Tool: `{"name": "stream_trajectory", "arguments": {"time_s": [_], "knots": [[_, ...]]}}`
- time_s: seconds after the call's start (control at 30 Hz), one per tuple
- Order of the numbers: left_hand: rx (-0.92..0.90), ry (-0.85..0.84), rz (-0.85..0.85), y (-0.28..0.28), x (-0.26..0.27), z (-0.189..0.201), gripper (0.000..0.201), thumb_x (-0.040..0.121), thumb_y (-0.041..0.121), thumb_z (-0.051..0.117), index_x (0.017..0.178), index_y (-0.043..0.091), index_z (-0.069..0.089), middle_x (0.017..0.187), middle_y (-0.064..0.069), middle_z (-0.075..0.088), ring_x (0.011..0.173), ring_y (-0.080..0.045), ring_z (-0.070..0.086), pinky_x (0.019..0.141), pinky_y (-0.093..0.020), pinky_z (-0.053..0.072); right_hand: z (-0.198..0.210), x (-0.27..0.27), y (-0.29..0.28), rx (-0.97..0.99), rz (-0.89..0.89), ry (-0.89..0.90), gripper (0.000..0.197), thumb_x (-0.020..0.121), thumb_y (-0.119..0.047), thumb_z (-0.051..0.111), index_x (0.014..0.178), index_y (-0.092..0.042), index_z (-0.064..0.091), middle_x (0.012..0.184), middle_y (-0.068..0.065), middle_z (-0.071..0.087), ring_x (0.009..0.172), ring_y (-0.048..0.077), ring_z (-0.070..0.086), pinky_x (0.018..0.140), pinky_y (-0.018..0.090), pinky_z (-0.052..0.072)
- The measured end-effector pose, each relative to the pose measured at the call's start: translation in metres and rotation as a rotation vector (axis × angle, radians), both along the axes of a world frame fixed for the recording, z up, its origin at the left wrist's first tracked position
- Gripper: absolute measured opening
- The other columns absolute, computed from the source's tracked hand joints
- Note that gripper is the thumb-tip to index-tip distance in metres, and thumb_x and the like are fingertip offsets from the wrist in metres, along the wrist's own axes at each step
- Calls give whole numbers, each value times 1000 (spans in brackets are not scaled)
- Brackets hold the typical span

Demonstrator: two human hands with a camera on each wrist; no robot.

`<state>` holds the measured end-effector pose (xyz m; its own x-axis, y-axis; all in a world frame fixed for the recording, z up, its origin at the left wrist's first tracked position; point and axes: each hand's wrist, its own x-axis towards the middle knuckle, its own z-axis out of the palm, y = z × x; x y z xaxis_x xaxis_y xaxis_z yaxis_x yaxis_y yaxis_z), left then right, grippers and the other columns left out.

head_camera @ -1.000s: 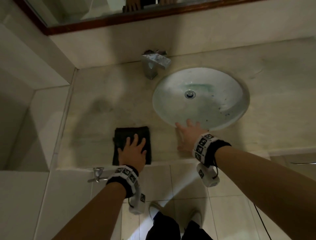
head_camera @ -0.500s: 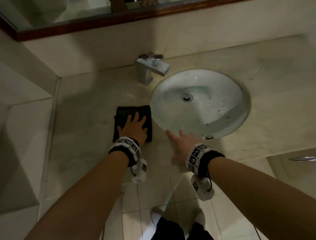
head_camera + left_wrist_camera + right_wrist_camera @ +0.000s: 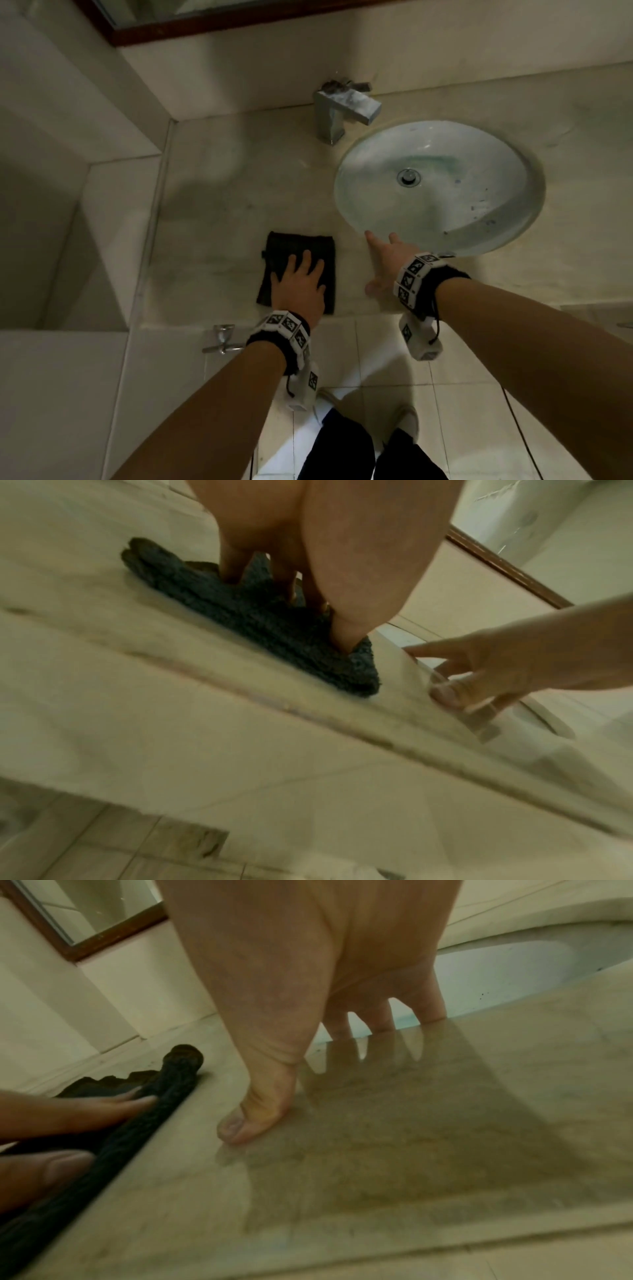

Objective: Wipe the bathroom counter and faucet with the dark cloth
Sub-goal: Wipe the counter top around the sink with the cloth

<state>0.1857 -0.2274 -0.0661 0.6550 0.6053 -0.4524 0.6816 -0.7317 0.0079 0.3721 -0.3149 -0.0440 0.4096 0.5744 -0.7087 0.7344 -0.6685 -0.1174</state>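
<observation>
My left hand (image 3: 298, 284) lies flat, fingers (image 3: 346, 626) straight, pressing the cloth (image 3: 291, 250) on the table (image 3: 212, 205) left of the sink (image 3: 513, 240); my right hand (image 3: 387, 263) rests spread and empty on the stone. The cloth looks soft, light and limp, so I'd push with the palm, not pinch. It is dark, nubbly and folded into a rectangle.

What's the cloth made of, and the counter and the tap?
The cloth looks like nubbly terry or microfibre: dark, with a fuzzy looped surface. The counter seems polished marble-like stone: pale, veined, mirroring the fingers. The tap appears to be metal, boxy and silvery, dulled by whitish spots.
</observation>
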Motion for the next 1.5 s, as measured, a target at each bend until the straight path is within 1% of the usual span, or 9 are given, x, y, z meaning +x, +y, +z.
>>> {"name": "stream_trajectory", "arguments": {"time_s": [0.17, 0.4, 0.6, 0.8, 0.93, 1.17, 1.33, 1.4, 1.5], "knots": [[-21, 7, 21, -30, -29, 0, 54, 102, 40, 29, 153, 31, 11, 162, 4, -1, 149, -25, 1, 116, -56, 17, 3, -11, -13, 32, 22, -91, 109, 69, -68, 68, 144, -50, -8, 157, 8, 21, 133, 42, 36, 104, 65, 30], [-40, 27, -8, -20, -26, -1, 55, 102, 41, 28, 153, 34, 8, 162, 7, -5, 149, -24, -3, 116, -58, 16, 4, -11, -16, 54, 10, -53, 105, 71, -64, 67, 145, -47, -6, 146, 8, 39, 130, 41, 40, 105, 68, 23], [-30, -27, 29, 22, 15, -1, 55, 101, 39, 33, 152, 35, 14, 162, 8, 1, 149, -23, 0, 112, -64, 17, 0, -11, -14, 62, 9, -78, 103, 72, -65, 66, 144, -48, -5, 145, 8, 40, 128, 42, 41, 104, 70, 22], [-66, 26, 26, 82, 70, -3, 57, 101, 39, 33, 153, 36, 9, 162, 8, -4, 149, -24, -3, 111, -67, 15, -8, -9, -14, 58, 3, -99, 104, 72, -68, 64, 144, -49, -8, 147, 8, 38, 130, 41, 39, 105, 69, 20], [-74, 9, 73, 94, 89, -4, 57, 101, 37, 33, 153, 36, 10, 162, 7, -4, 149, -24, -2, 111, -68, 15, -9, -8, -15, 57, -2, -109, 102, 72, -68, 64, 143, -50, -7, 149, 9, 36, 131, 41, 38, 105, 69, 21], [83, -84, 30, 49, 34, -10, 54, 101, 40, 31, 152, 33, 17, 162, 2, 7, 147, -26, 9, 111, -63, 22, -4, -10, -15, 73, -5, -100, 102, 72, -67, 64, 144, -50, -6, 144, 8, 39, 127, 39, 41, 103, 67, 27], [-5, -63, 72, 20, -24, -5, 54, 102, 40, 31, 153, 34, 13, 162, 7, 0, 149, -23, 1, 115, -59, 16, 0, -18, -9, 72, -17, -100, 105, 61, -68, 63, 140, -50, -2, 128, 8, 49, 113, 40, 52, 98, 60, 40], [-14, -69, 96, 17, -41, -3, 54, 102, 41, 31, 152, 35, 13, 162, 8, -2, 149, -21, -1, 116, -58, 15, 1, -25, -4, 86, -9, -108, 103, 60, -61, 67, 140, -44, 3, 125, 10, 50, 109, 41, 54, 95, 55, 46], [6, -61, 122, 15, -51, -1, 54, 102, 42, 33, 152, 36, 15, 162, 6, -1, 149, -23, 0, 116, -58, 14, 1, -32, 4, 116, 69, -130, 92, 77, -37, 67, 146, -38, 6, 142, 10, 37, 125, 38, 42, 101, 54, 43]]}}
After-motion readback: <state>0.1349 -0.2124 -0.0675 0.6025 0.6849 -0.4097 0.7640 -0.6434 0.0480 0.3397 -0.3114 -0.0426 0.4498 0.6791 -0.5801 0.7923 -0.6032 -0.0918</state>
